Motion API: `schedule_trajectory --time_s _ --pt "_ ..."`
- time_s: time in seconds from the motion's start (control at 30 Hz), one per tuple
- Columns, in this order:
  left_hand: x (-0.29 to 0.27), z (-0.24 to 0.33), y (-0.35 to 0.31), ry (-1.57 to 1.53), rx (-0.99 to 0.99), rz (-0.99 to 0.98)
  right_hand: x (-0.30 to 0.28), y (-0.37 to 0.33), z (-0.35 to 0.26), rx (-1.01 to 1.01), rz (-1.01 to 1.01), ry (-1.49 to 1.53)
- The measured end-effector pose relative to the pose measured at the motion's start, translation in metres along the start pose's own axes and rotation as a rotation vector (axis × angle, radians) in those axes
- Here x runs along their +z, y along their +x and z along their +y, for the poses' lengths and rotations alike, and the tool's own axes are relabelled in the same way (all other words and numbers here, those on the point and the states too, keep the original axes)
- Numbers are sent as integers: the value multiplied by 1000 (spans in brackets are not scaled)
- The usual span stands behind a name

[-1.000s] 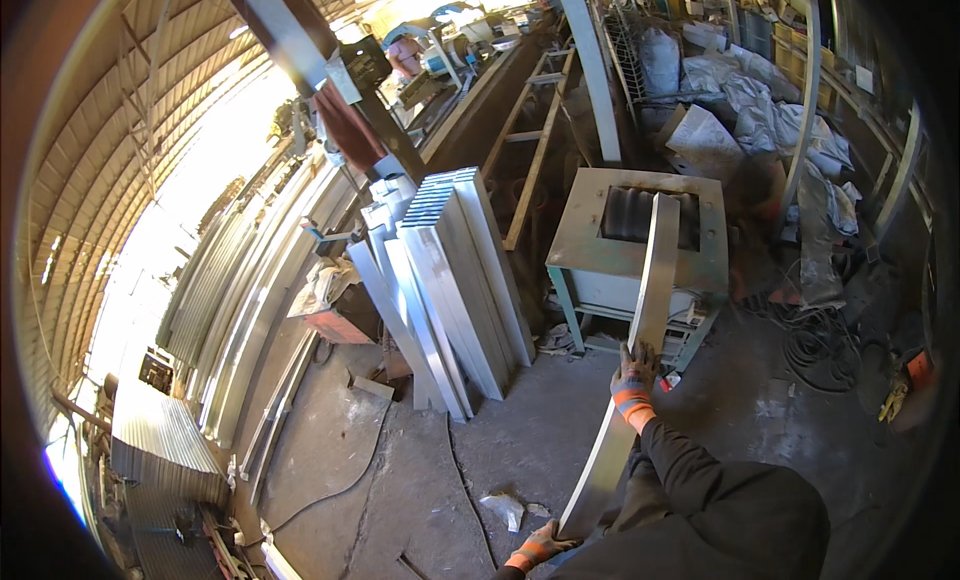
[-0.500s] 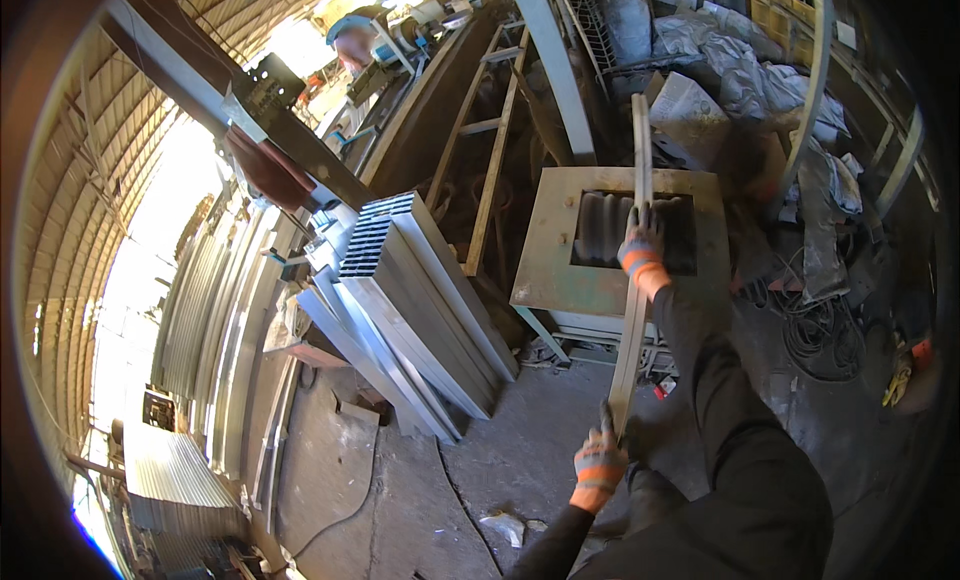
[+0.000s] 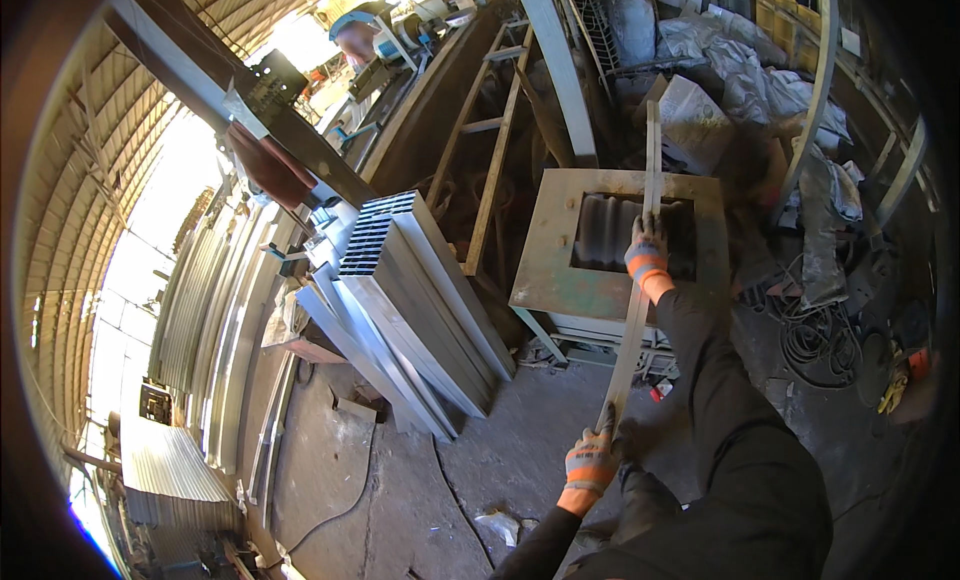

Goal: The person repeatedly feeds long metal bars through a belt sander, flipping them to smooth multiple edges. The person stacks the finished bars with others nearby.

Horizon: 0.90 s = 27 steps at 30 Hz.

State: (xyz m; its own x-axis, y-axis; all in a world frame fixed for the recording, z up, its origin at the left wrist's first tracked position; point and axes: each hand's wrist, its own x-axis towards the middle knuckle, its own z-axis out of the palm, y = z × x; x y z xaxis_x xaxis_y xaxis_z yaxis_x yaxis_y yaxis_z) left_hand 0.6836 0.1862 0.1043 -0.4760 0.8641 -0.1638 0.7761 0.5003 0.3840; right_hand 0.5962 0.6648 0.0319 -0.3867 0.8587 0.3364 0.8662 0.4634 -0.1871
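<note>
A long, narrow metal profile point(image 3: 630, 353) slants across the view, from low near my legs up past the machine. Its near end is gripped by my left hand point(image 3: 591, 460), in an orange and grey work glove. Farther up, my right hand point(image 3: 648, 250), gloved alike, is closed around the profile. That hand is over a metal box-like machine point(image 3: 548, 215) with dark ridged rollers point(image 3: 604, 230) in its top opening. The far end of the profile sticks out beyond the machine, apart from anything I can make out.
Left of the machine leans a stack of metal channels point(image 3: 430, 310). A ladder-like frame point(image 3: 488, 185) lies behind it. Coiled cable point(image 3: 815, 345) and yellow gloves point(image 3: 893, 390) are at the right. Cables point(image 3: 365, 480) cross the floor. Plastic sacks point(image 3: 735, 70) and a pale post point(image 3: 557, 75) stand behind.
The profile has turned about its length, now showing a flatter face, and its far end has shifted slightly right and down. Both hands keep hold; my left hand has moved slightly left.
</note>
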Motion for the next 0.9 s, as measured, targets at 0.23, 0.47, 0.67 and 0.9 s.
schedule_trajectory --time_s 0.23,0.47,0.67,0.9 --pt "15 -45 -172 36 22 45 -25 -155 -31 12 -227 66" --pt "38 -108 -368 74 -7 -11 -119 -357 -84 -5 -229 70" --pt "79 -206 -513 135 -2 -98 -177 -507 -124 -38 -149 214" --pt "65 -237 -526 -345 -51 108 -161 -503 -106 3 109 858"
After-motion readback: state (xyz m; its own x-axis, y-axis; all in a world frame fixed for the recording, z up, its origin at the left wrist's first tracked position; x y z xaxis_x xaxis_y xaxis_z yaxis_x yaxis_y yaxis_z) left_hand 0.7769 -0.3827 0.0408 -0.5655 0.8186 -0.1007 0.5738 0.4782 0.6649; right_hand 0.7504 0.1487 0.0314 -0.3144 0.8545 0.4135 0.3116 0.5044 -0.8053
